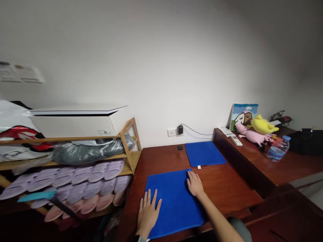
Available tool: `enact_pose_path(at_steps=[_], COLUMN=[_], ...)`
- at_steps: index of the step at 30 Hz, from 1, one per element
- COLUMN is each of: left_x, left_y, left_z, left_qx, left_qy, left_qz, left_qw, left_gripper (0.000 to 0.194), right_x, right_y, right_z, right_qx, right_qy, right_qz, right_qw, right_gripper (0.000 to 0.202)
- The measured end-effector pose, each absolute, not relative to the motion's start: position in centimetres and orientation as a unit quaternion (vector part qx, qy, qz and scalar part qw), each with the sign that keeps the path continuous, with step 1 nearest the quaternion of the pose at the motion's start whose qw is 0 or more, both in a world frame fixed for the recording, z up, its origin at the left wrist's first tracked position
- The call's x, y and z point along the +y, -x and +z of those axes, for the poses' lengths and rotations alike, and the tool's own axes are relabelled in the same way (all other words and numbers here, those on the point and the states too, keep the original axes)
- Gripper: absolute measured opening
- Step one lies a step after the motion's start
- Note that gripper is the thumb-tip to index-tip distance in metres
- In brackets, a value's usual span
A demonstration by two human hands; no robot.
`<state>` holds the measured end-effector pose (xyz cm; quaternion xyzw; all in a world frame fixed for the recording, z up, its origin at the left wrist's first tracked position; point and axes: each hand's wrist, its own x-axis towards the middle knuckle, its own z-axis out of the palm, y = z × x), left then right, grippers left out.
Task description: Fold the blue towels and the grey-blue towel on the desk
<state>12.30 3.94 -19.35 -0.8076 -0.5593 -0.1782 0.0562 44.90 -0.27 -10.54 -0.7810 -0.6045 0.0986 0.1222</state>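
A blue cloth [176, 205] lies spread flat on the reddish-brown desk [161, 158]. My left hand [148, 211] rests on its left edge, palm down with fingers spread. On the cloth's upper right corner lies my right hand [194, 183], also palm down, its fingers extended and holding nothing. Farther back on the desk is a smaller blue cloth [205, 153], flat, with a small white tag at its front edge. Neither hand touches that second cloth.
At left stands a wooden rack [131, 158] with slippers [91, 173] and a white box [75, 124]. The raised surface at right holds plush toys [263, 125], a plastic bottle [279, 148] and a remote [236, 140]. A plugged-in black adapter [180, 129] trails a cable.
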Motion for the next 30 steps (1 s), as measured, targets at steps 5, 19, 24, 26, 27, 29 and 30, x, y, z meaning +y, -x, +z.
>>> enact_pose_path(at_steps=[5, 19, 24, 26, 27, 29, 30], left_x=[4.0, 8.3, 11.9, 13.5, 14.1, 14.8, 14.8], left_y=[-11.7, -29.3, -21.7, -17.3, -15.4, -13.1, -12.5], left_z=[-19.2, -15.6, -17.1, -17.3, -17.4, -17.5, -17.6], left_qx=[-0.561, -0.386, -0.493, -0.539, -0.553, -0.564, -0.564], left_qy=[0.806, 0.907, 0.857, 0.831, 0.821, 0.813, 0.812], left_qz=[-0.183, -0.163, -0.146, -0.139, -0.139, -0.144, -0.147], left_qw=[0.055, -0.046, -0.034, -0.017, -0.009, 0.003, 0.006], left_gripper=[0.066, 0.059, 0.063, 0.067, 0.069, 0.071, 0.071], right_x=[2.3, 2.8, 3.0, 2.9, 2.8, 2.8, 2.8], right_y=[-44.8, -45.5, -45.5, -45.5, -45.5, -45.4, -45.3], right_z=[-11.7, -14.8, -15.0, -14.7, -14.4, -13.7, -13.3], right_qx=[-0.585, -0.642, -0.626, -0.626, -0.625, -0.621, -0.619], right_qy=[0.8, 0.757, 0.769, 0.77, 0.771, 0.775, 0.777], right_qz=[0.099, 0.049, 0.057, 0.064, 0.069, 0.082, 0.088], right_qw=[0.092, 0.113, 0.115, 0.109, 0.103, 0.086, 0.076], right_gripper=[0.07, 0.069, 0.07, 0.071, 0.071, 0.071, 0.071])
